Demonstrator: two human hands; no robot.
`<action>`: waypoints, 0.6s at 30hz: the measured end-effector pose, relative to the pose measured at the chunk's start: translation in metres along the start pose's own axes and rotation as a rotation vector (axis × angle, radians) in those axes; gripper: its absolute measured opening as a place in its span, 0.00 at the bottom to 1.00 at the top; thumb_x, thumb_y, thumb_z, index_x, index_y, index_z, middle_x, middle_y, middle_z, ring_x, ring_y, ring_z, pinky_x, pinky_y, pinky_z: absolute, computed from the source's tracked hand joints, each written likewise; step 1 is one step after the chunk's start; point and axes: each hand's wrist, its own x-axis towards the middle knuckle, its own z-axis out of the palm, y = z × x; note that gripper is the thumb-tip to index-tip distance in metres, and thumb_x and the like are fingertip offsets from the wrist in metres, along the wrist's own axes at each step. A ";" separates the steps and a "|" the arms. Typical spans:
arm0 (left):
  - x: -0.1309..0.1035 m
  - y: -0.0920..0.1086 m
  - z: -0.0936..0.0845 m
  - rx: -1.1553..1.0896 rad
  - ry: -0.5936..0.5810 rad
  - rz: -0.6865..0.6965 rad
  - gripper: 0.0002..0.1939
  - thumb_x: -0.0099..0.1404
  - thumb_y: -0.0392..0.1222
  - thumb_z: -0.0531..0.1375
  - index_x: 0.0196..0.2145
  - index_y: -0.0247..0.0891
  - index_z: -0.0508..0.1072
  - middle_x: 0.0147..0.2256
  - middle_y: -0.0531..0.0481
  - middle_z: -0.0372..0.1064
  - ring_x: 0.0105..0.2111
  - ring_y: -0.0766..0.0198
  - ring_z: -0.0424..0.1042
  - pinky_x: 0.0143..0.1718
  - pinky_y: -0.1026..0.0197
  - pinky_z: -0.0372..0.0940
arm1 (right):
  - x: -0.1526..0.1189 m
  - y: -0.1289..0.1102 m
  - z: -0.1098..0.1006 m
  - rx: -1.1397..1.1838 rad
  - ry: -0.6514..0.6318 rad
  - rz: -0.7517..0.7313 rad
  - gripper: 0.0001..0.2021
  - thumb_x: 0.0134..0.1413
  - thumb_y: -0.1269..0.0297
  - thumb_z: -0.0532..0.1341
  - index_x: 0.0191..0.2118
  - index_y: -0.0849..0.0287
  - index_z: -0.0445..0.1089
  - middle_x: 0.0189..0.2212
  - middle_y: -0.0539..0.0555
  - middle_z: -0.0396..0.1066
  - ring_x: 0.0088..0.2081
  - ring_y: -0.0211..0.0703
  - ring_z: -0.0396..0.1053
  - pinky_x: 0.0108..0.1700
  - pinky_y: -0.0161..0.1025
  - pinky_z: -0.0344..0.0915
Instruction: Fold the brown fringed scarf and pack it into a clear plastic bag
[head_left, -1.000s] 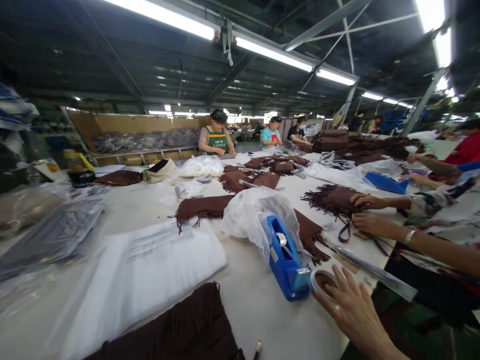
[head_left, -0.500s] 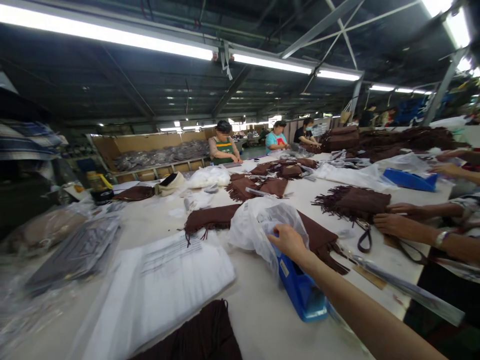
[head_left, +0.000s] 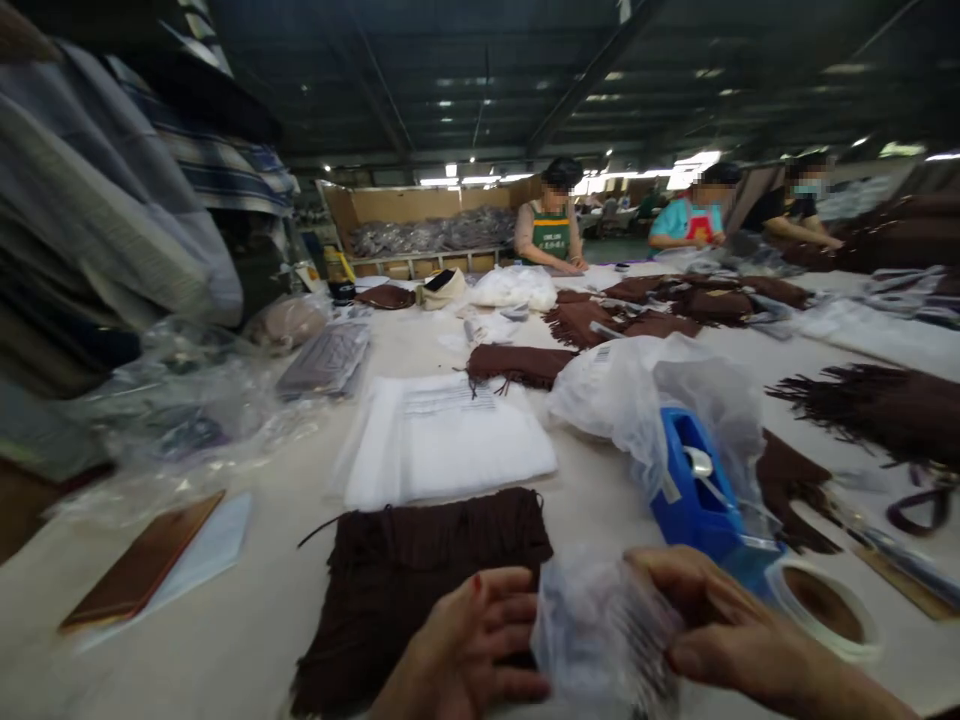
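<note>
In the head view my right hand (head_left: 724, 625) pinches a small crumpled clear plastic bag (head_left: 600, 630), with dark print on the side nearest that hand. Beside the bag's left edge is my left hand (head_left: 480, 640), its fingers apart; whether they touch the plastic I cannot tell. Under and behind the left hand lies a folded dark brown fringed scarf (head_left: 427, 560). A blue tape dispenser (head_left: 697, 490) stands just past my right hand, partly inside a larger white plastic bag (head_left: 622, 385). A roll of tape (head_left: 825, 610) lies to the right.
A stack of white printed plastic bags (head_left: 457, 450) lies beyond the scarf. At left are a brown folder-like piece (head_left: 142, 560) and loose clear plastic (head_left: 195, 400). More brown fringed scarves (head_left: 885, 405) lie right. A co-worker in a green apron (head_left: 551, 235) is across the table.
The view has swung left and down. My right hand has come away from the tape dispenser toward me and now holds the small clear bag. My left hand has come into view.
</note>
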 end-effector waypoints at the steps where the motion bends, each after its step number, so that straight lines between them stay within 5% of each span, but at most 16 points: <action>1: 0.002 0.005 0.003 -0.244 -0.188 -0.130 0.41 0.51 0.74 0.48 0.42 0.34 0.73 0.37 0.38 0.72 0.36 0.52 0.72 0.34 0.53 0.66 | 0.008 0.006 0.011 0.015 -0.071 0.047 0.12 0.33 0.60 0.63 0.24 0.60 0.61 0.22 0.47 0.59 0.25 0.33 0.55 0.26 0.31 0.50; 3: 0.005 0.008 0.002 -0.510 -0.310 -0.236 0.35 0.45 0.69 0.60 0.34 0.31 0.75 0.30 0.42 0.71 0.30 0.60 0.70 0.33 0.60 0.64 | 0.023 0.016 0.030 0.021 -0.160 0.113 0.12 0.32 0.62 0.63 0.22 0.59 0.57 0.21 0.45 0.56 0.24 0.31 0.52 0.25 0.30 0.47; 6: -0.002 0.002 -0.017 -0.416 -0.205 -0.281 0.24 0.38 0.53 0.72 0.27 0.30 0.74 0.22 0.51 0.66 0.21 0.72 0.62 0.26 0.68 0.56 | 0.037 0.026 0.046 -0.077 -0.164 0.180 0.11 0.32 0.65 0.60 0.21 0.58 0.54 0.18 0.43 0.51 0.23 0.30 0.49 0.23 0.30 0.43; 10: -0.020 -0.009 -0.046 -0.469 -0.148 -0.419 0.37 0.42 0.72 0.60 0.30 0.30 0.73 0.25 0.47 0.68 0.22 0.69 0.65 0.24 0.67 0.55 | 0.049 0.036 0.051 -0.218 -0.182 0.279 0.08 0.30 0.68 0.56 0.21 0.58 0.53 0.19 0.43 0.50 0.22 0.30 0.48 0.22 0.30 0.42; 12: -0.025 -0.010 -0.051 -0.424 -0.116 -0.374 0.37 0.42 0.71 0.60 0.33 0.30 0.72 0.26 0.47 0.68 0.22 0.69 0.65 0.24 0.67 0.55 | 0.055 0.041 0.053 -0.227 -0.193 0.298 0.07 0.30 0.69 0.54 0.22 0.58 0.53 0.19 0.43 0.50 0.22 0.30 0.48 0.22 0.30 0.43; 16: -0.024 -0.002 -0.051 -0.095 -0.025 -0.194 0.20 0.41 0.42 0.65 0.32 0.32 0.68 0.21 0.56 0.62 0.18 0.73 0.57 0.22 0.68 0.52 | 0.065 0.043 0.052 -0.150 -0.191 0.335 0.11 0.33 0.67 0.59 0.25 0.58 0.55 0.18 0.42 0.53 0.20 0.28 0.49 0.20 0.29 0.43; 18: -0.019 0.003 -0.056 0.020 0.093 -0.117 0.13 0.45 0.40 0.60 0.30 0.33 0.68 0.21 0.58 0.59 0.19 0.73 0.56 0.22 0.68 0.51 | 0.069 0.039 0.049 -0.086 -0.196 0.345 0.17 0.33 0.63 0.65 0.30 0.58 0.58 0.21 0.43 0.58 0.20 0.28 0.52 0.20 0.28 0.47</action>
